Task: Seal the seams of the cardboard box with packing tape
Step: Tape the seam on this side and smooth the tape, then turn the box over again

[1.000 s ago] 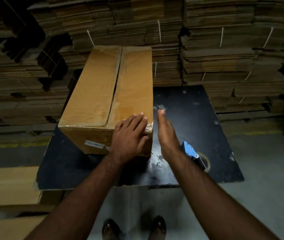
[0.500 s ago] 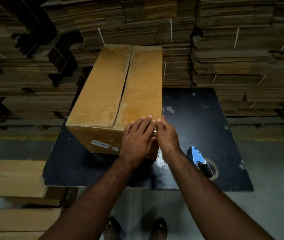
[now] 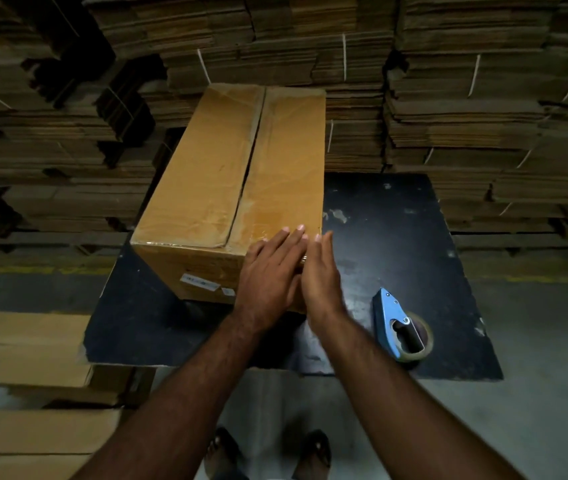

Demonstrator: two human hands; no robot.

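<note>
A long brown cardboard box (image 3: 220, 181) lies on a black table (image 3: 396, 237), its two top flaps meeting in a seam down the middle. My left hand (image 3: 272, 271) lies flat with straight fingers on the box's near right corner. Beside it my right hand (image 3: 320, 275) presses with straight fingers against the right side of that same corner. Shiny clear tape shows along the near top edge. A blue tape dispenser (image 3: 402, 325) with a roll of tape lies on the table to the right of my right arm.
Tied stacks of flattened cardboard (image 3: 466, 98) fill the whole background behind the table. More flat brown boxes (image 3: 29, 358) are piled on the floor at lower left. My feet in sandals (image 3: 268, 455) stand on grey concrete below the table's near edge.
My right hand came in from beside the box and now touches the corner next to my left hand. The box and dispenser have stayed in place.
</note>
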